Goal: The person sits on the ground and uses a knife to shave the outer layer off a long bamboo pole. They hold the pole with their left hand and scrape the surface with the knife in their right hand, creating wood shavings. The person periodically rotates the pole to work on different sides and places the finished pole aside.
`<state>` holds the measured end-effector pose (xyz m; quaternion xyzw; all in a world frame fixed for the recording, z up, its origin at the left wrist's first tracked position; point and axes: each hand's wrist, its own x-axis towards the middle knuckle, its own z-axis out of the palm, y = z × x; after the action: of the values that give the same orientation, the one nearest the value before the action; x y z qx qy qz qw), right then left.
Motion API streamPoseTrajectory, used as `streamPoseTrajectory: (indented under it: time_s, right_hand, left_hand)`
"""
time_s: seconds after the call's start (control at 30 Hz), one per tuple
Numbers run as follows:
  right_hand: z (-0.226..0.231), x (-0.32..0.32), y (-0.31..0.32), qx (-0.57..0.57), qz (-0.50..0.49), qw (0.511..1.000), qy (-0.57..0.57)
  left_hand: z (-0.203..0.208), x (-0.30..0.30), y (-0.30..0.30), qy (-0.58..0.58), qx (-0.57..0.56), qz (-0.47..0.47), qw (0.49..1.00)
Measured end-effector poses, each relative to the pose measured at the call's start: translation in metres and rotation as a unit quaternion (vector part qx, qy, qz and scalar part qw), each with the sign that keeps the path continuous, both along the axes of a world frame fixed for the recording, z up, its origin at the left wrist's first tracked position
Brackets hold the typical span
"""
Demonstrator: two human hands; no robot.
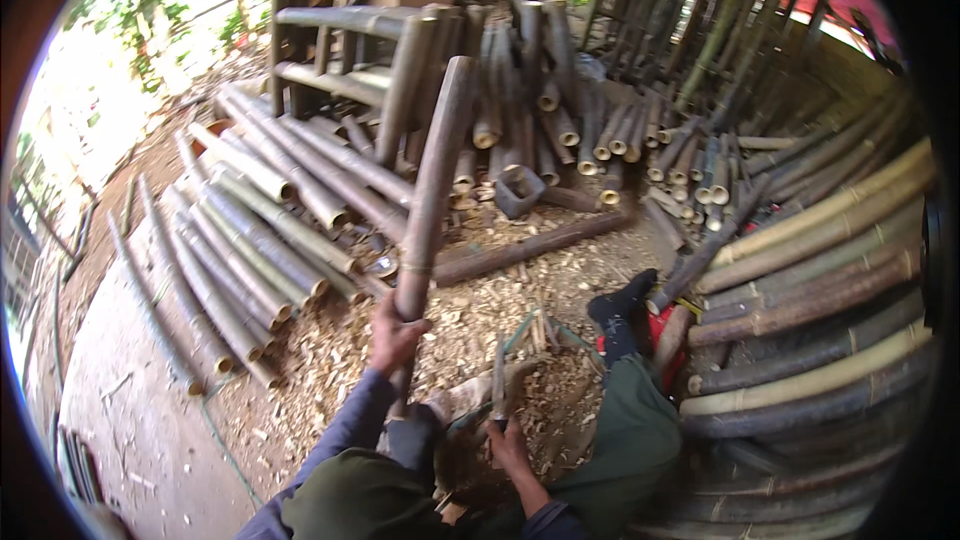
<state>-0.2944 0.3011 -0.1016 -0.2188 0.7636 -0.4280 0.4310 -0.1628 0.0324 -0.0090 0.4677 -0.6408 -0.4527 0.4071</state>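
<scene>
Rising from the left hand (396,332), whose grip wraps its lower part, the brown bamboo pole (436,180) slants up and away over ground (540,275) strewn with pale, flaky chips. The right hand (512,445), farther off, holds a knife (499,380), blade pointing away. Smooth, ringed poles (250,235) lie toward the ground's left edge; a curved-looking stack (820,380) lines its right.

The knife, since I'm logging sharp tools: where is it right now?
In the head view, the knife is in the right hand, below centre, right of the bamboo pole in the left hand.
</scene>
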Motion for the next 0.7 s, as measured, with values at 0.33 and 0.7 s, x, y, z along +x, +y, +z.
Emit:
streamPoseTrajectory:
  time_s: [0.33,0.7]
  right_hand:
    - [-0.028,-0.014,0.001,-0.044,-0.079,0.992,-0.084]
    - [-0.021,-0.002,0.002,-0.059,-0.05,0.995,-0.064]
  left_hand:
    - [0.033,0.132,-0.072,-0.24,-0.481,0.306,0.786]
    - [-0.031,0.145,-0.104,0.452,0.236,0.149,0.847]
